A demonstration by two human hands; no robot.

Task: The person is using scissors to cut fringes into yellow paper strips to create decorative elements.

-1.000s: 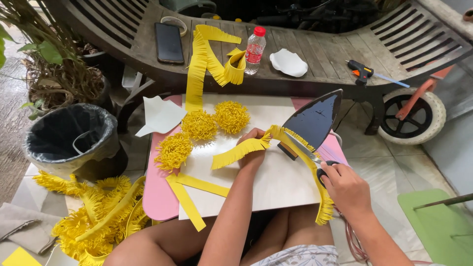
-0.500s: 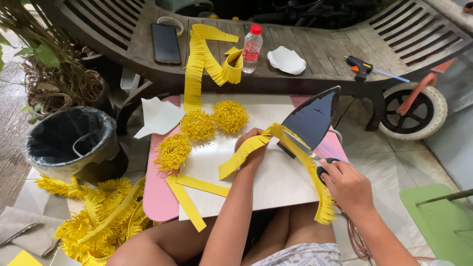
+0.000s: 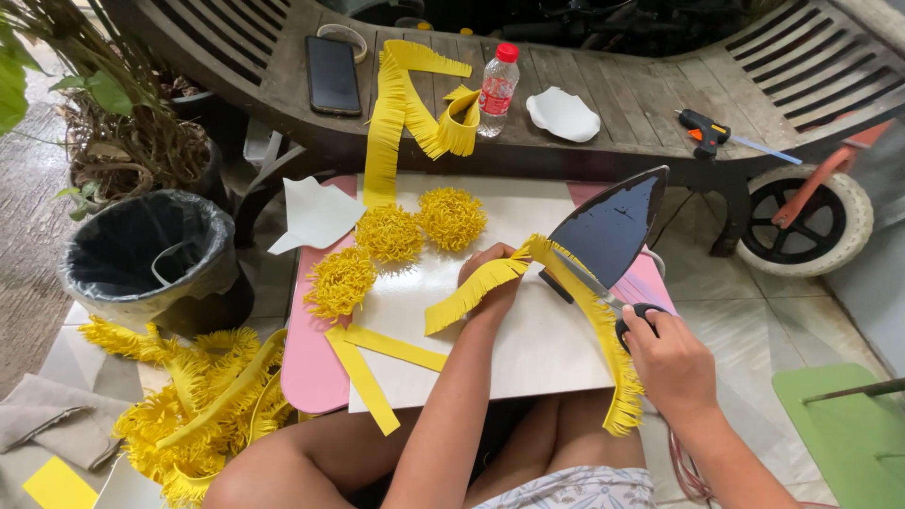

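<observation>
Left hand (image 3: pixel 492 278) at frame centre, fingers curled down and clenched on a yellow fringed strip (image 3: pixel 566 302), pinning it against the white board (image 3: pixel 509 349). The strip ran from lower left of that hand, over the knuckles, then down toward the lower right, its loose end hanging past the board's edge. Right hand (image 3: pixel 671 363) at lower right, closed round the handle of a clothes iron (image 3: pixel 613 226); the iron stood tipped up, dark soleplate facing the camera, touching the strip just right of the left hand.

Board lay on a pink table (image 3: pixel 311 368). Three yellow pom-poms (image 3: pixel 391 234) clustered at the board's upper left; two plain yellow strips (image 3: pixel 377 363) crossed its lower left edge. Bare board remained between the hands and toward the near edge. Wooden bench (image 3: pixel 613 75) closed off the top of frame, just beyond the table. Black bin (image 3: pixel 151 250) and a heap of fringe (image 3: pixel 189 415) on the floor at left.
</observation>
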